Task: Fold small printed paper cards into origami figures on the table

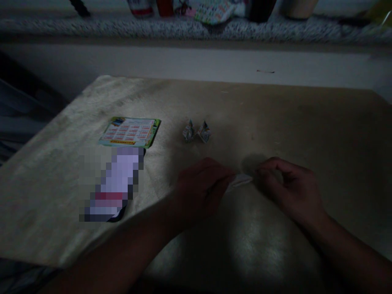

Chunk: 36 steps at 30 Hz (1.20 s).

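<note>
My left hand (203, 185) is closed, thumb and fingers pinching a small folded piece of pale paper (241, 180) just above the table. The paper's narrow end points right. My right hand (288, 183) has its thumb and index fingertips pressed together right beside that end. In the dim light I cannot tell whether they touch the paper or hold something small. Beyond my hands, two small folded paper pieces (197, 131) with printed patterns and pointed tops sit side by side.
A phone (116, 179) with a lit, blurred screen lies on the table (165, 98) at the left. Behind it is a printed calendar card (130, 132) with a green border. Past the table's back edge, a speckled stone ledge (171, 29) carries several containers and a patterned packet (213, 11).
</note>
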Available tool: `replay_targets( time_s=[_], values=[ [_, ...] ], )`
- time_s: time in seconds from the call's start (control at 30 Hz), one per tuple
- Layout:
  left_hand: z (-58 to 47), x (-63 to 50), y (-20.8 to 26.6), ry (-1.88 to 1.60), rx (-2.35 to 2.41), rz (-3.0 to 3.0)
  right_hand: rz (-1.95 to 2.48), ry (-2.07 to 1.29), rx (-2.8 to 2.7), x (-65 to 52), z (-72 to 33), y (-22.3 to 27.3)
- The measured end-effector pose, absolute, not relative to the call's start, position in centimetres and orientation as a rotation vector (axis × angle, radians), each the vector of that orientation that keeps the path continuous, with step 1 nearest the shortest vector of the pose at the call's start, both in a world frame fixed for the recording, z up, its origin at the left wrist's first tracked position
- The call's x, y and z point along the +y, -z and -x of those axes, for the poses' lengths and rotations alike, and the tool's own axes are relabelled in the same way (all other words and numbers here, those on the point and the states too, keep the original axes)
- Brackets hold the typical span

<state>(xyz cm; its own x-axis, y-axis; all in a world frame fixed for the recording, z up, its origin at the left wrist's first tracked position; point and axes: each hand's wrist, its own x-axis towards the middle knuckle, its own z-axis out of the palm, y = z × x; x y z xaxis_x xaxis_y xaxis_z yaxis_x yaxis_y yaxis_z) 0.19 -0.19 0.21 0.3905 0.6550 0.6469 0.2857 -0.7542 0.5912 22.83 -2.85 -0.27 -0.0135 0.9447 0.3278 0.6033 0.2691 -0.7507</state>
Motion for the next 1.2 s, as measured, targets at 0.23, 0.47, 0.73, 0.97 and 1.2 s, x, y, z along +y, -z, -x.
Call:
replay_targets(
  time_s=[0.23, 0.47, 0.73, 0.97, 1.2],
  values=[
    [-0.9, -0.4, 0.1, -1.129, 0.750, -2.200, 1.052, -0.449, -1.922, -3.3, -21.3, 0.0],
    [-1.1, -0.8, -0.2, -1.072, 0.842, -2.163, 0.984, -0.347, -1.902, -3.3, -21.0, 0.1],
    [-0.9, -0.2, -0.1, -0.953, 1.087, -2.009, 1.061, -0.302, -1.806, -3.9, -21.0, -0.4],
    [0.3, 1.1, 0.2, -0.978, 1.272, -1.917, 1.293, -0.284, -1.609, -4.2, -22.5, -0.2],
    [-0.6, 0.0, 0.0, -1.057, 0.877, -2.127, 1.139, -0.365, -1.809, -3.7, -21.4, -0.4]
  ],
)
